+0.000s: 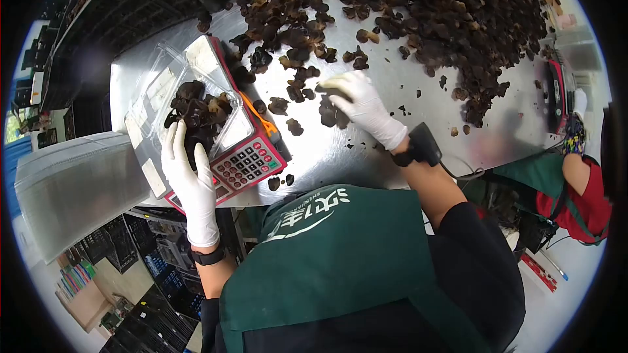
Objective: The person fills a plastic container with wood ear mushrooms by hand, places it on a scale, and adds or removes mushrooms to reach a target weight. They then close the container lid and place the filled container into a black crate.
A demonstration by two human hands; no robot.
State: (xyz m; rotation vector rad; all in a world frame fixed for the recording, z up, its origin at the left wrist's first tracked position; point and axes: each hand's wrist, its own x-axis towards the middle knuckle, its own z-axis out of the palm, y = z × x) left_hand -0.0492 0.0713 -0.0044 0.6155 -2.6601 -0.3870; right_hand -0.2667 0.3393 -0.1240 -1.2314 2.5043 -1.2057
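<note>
A clear plastic box (232, 125) with its lid folded back sits on a red-and-white digital scale (245, 160). Dark brown wood ear mushrooms (199, 108) are heaped in the box. My left hand (186, 173), in a white glove, lies at the near side of the box, fingers stretched out and touching the mushrooms. Over the metal table (386, 127), my gloved right hand (360, 101) has its fingers bent and apart from the thumb. A loose wood ear piece (330, 114) is right below its fingertips; contact is not clear. An orange-handled tool (261, 117) lies by the scale.
A large pile of wood ear mushrooms (425, 13) covers the far side. Black crates (137, 6) stand at the back left, stacked clear plastic boxes (75, 180) at the left. Another person's gloved hand (574, 134) is near a second scale (556, 95) at the right.
</note>
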